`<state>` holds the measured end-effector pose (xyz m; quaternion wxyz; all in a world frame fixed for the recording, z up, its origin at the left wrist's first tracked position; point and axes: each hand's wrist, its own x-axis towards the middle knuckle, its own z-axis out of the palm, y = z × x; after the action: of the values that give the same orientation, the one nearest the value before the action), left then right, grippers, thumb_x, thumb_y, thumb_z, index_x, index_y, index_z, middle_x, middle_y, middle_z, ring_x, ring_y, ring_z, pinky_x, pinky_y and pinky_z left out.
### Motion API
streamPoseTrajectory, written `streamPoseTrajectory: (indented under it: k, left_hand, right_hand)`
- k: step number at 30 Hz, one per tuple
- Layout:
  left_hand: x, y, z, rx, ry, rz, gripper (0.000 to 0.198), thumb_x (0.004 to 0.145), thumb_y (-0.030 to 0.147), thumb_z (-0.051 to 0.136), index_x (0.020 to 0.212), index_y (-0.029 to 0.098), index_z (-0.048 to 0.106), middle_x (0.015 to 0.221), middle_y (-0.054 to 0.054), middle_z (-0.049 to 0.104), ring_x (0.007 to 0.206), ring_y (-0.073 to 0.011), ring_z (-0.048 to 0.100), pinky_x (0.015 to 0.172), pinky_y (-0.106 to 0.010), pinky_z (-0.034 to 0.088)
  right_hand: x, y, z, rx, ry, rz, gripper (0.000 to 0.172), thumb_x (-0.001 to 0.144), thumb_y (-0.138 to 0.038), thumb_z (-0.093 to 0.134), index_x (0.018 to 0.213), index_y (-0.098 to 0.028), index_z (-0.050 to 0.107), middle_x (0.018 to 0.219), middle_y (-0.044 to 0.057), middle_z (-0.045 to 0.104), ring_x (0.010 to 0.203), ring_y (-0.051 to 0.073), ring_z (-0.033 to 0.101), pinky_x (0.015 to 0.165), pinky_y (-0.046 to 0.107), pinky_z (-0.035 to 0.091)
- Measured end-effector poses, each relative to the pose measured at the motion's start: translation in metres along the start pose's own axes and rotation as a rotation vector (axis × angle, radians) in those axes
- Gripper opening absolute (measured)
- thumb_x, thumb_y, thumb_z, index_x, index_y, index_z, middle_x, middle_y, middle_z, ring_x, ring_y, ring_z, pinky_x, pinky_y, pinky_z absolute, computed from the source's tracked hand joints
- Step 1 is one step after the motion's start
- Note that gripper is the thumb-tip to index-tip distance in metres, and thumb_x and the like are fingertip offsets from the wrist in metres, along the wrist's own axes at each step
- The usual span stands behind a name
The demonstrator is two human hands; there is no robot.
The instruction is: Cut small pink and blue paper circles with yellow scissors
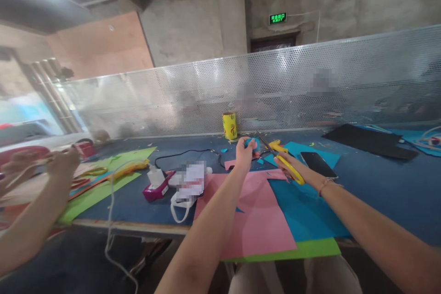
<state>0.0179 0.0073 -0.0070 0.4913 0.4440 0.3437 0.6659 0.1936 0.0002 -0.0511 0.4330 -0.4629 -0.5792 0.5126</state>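
Bare forearms (210,234) are stretched from the bottom edge and lower right of the frame across a blue table (389,193), strewn with coloured paper. Just right of the frame's centre, a small blue paper piece (254,144) is pinched in the closed fingers of the left hand (243,148). Scissors (292,172) with yellow handles are gripped by the right hand (299,164), their blades pointed to the upper left, close to the piece; whether the blades are parted, or touch the paper, cannot be told.

Trimming of the small piece is judged to be the step in hand. For a next cut, the piece would need to be held firm and turned to the blades, with the left fingertips kept clear.

At lower centre, a pink sheet (258,234) is laid partly over a blue sheet (306,211), and a green sheet (320,249) is mostly covered by both. A phone (319,164) is set beside the right wrist. At centre, a yellow can (229,125) is stood before a perforated screen (193,96). Another person's hand (64,163) is caught, blurred, at left.
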Motion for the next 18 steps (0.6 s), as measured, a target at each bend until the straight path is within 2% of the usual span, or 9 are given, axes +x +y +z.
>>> streamPoseTrajectory:
  k: [3,5,9,11,15,18]
  left_hand:
    - [0.002,-0.002,0.000,0.000,0.007,-0.001,0.035,0.064,0.019,0.075,0.088,0.021,0.050,0.063,0.009,0.053,0.043,-0.0052,0.048,0.048,-0.019,0.045]
    - [0.004,-0.004,0.000,-0.009,0.011,0.002,0.035,0.060,0.016,0.075,0.084,0.020,0.050,0.060,0.009,0.053,0.045,-0.0049,0.048,0.048,-0.018,0.043]
    - [0.006,-0.006,-0.002,-0.027,0.004,0.004,0.027,0.059,0.020,0.076,0.068,0.017,0.051,0.052,0.008,0.046,0.045,-0.0035,0.042,0.046,-0.016,0.035]
    - [0.006,-0.006,-0.002,-0.043,0.008,-0.010,0.027,0.058,0.023,0.077,0.066,0.017,0.052,0.051,0.008,0.045,0.046,-0.0034,0.041,0.046,-0.016,0.033]
    - [0.004,-0.004,0.000,-0.098,-0.016,-0.041,0.027,0.060,0.027,0.078,0.068,0.017,0.055,0.052,0.007,0.049,0.048,-0.0050,0.045,0.048,-0.017,0.037]
    - [0.003,-0.003,0.002,-0.109,-0.038,-0.071,0.025,0.063,0.029,0.076,0.071,0.017,0.057,0.057,0.003,0.058,0.050,-0.0064,0.049,0.051,-0.018,0.041]
  right_hand:
    - [-0.002,-0.001,0.002,-0.062,0.053,-0.016,0.040,0.070,-0.050,0.072,0.073,-0.025,0.041,0.040,-0.012,0.031,0.030,0.006,0.027,0.032,0.020,0.018]
    - [-0.004,-0.003,0.003,-0.078,0.064,-0.012,0.039,0.073,-0.052,0.069,0.073,-0.025,0.042,0.039,-0.011,0.032,0.030,0.007,0.028,0.032,0.021,0.019]
    - [-0.008,-0.006,0.003,-0.088,0.070,-0.020,0.035,0.075,-0.050,0.069,0.077,-0.025,0.045,0.040,-0.011,0.034,0.032,0.008,0.030,0.033,0.022,0.021]
    - [-0.010,-0.008,0.004,-0.089,0.069,-0.031,0.036,0.073,-0.048,0.070,0.078,-0.025,0.044,0.041,-0.012,0.032,0.032,0.008,0.029,0.034,0.022,0.021]
    - [-0.014,-0.013,0.009,-0.086,0.028,-0.043,0.041,0.069,-0.049,0.073,0.074,-0.025,0.040,0.040,-0.012,0.030,0.032,0.006,0.026,0.034,0.020,0.022]
    - [-0.016,-0.015,0.009,-0.026,-0.020,0.002,0.037,0.073,-0.049,0.070,0.074,-0.025,0.041,0.039,-0.012,0.029,0.032,0.007,0.026,0.034,0.020,0.022]
